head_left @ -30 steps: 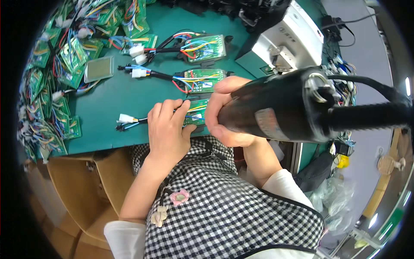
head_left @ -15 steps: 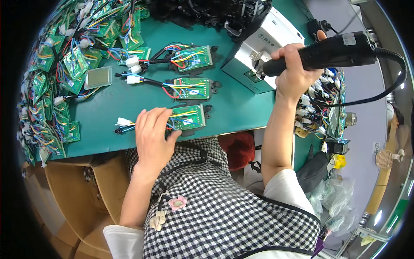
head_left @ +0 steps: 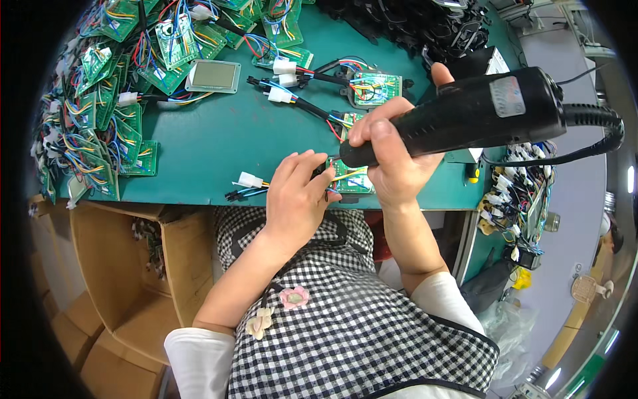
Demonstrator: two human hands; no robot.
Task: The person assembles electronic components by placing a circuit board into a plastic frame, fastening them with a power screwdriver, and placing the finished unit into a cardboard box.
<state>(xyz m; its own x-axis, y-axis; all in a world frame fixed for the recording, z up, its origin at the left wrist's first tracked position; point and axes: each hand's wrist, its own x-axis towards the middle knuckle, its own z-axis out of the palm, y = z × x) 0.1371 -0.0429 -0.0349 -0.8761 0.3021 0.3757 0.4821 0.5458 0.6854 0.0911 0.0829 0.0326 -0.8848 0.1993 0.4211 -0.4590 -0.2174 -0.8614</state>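
Observation:
My right hand [head_left: 402, 163] is wrapped round a thick black electric screwdriver [head_left: 475, 110], its nose end over the nearest green circuit board [head_left: 352, 179]. The tip is hidden behind the tool's body and my fingers. At that board's left edge, the bent fingers and thumb of my left hand [head_left: 296, 196] hold it by the black frame and wires. A white connector [head_left: 249, 180] on the board's leads sticks out left of the hand. Two similar boards lie farther back: the far board [head_left: 377, 90] shows plainly, while the screwdriver and right hand partly cover the middle one.
Piled wired boards [head_left: 100, 113] fill the left of the green table [head_left: 206, 146], beside a small display module [head_left: 212, 76]. Black plastic parts [head_left: 432, 30] lie at the back. A white box [head_left: 497, 63] stands behind the screwdriver; bundled connectors [head_left: 515, 183] lie right. Cardboard boxes [head_left: 123, 286] stand below left.
My right hand has brought the screwdriver from the white box leftward and nearer, over the closest board. My left hand stays at that board's edge. The whole view has shifted.

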